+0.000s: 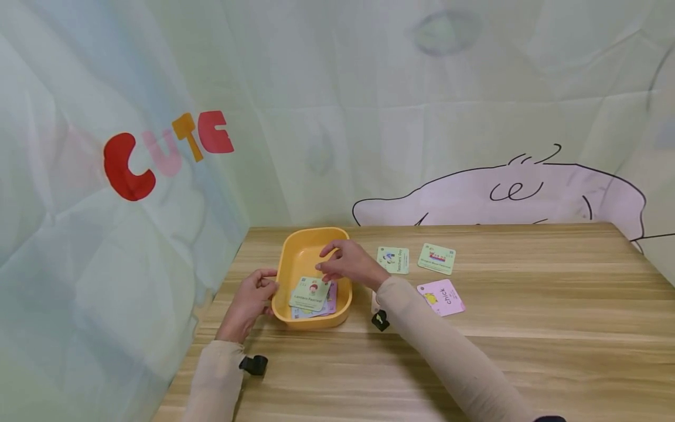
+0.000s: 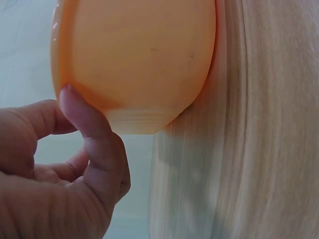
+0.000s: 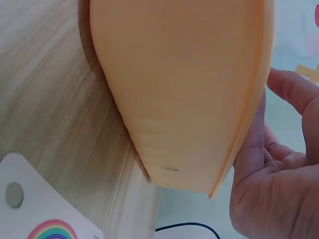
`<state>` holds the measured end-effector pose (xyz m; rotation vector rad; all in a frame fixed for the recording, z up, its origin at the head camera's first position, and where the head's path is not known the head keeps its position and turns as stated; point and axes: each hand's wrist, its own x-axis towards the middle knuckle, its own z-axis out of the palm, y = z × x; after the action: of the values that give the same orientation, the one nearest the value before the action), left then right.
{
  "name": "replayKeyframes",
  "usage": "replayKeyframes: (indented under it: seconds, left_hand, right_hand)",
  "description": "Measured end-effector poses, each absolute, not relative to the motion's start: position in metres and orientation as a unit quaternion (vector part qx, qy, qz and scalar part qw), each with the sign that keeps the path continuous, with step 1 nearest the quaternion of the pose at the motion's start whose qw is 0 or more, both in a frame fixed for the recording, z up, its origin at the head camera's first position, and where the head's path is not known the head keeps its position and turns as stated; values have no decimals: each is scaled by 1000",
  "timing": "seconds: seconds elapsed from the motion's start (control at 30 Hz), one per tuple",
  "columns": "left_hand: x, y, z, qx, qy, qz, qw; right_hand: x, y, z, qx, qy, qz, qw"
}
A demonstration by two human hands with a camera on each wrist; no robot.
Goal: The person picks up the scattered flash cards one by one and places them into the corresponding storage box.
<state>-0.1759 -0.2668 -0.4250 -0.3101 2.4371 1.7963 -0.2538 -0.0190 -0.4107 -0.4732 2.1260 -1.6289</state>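
Note:
A yellow plastic bin (image 1: 312, 234) stands on the table at left of centre in the head view. Inside it lie several cards, a green "Lantern Festival" card (image 1: 310, 294) uppermost and a purple card (image 1: 331, 299) partly under it. My left hand (image 1: 250, 302) holds the bin's left rim, its fingers bent against the edge; the left wrist view shows the same hand (image 2: 84, 159) at the wall. Over the right rim reaches my right hand (image 1: 348, 262), fingers loosely bent above the cards with nothing visible between them. Its fingertips are partly hidden in the right wrist view.
Right of the bin lie a "Teachers' Day" card (image 1: 392, 260), a "Dragon Boat Festival" card (image 1: 437, 259) and a purple "chick" card (image 1: 448, 298). A rainbow card (image 3: 40, 204) is mostly covered by the right arm in the head view. Printed cloth (image 1: 316, 117) hangs behind the wooden table (image 1: 554, 305).

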Motion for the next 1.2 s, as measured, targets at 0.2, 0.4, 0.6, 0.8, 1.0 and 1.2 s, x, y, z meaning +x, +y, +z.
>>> replayKeyframes:
  seconds: [0.2,0.4,0.6,0.8,1.0,1.2]
  left_hand:
    - [-176,-266,-426,-101,801,589,50]
    - [-177,-266,-427,-101,803,585,49]
    - [-178,-266,-428,-101,802,586,51]
    - [-179,-267,-428,-103,801,587,51]
    - [-178,-267,-428,-104,803,584,50]
    - [-178,-267,-427,-104,803,585,53]
  right_hand:
    - [-251,-7,-411,-181,759,-592,202]
    - [-249,15,-410,-171,745,-615,194]
    - [-249,38,-410,-173,742,-622,181]
    - [-247,63,-406,-169,765,-599,167]
    - [-244,88,-401,-157,770,-595,171]
    - [-241,111,-402,-148,781,-583,168]
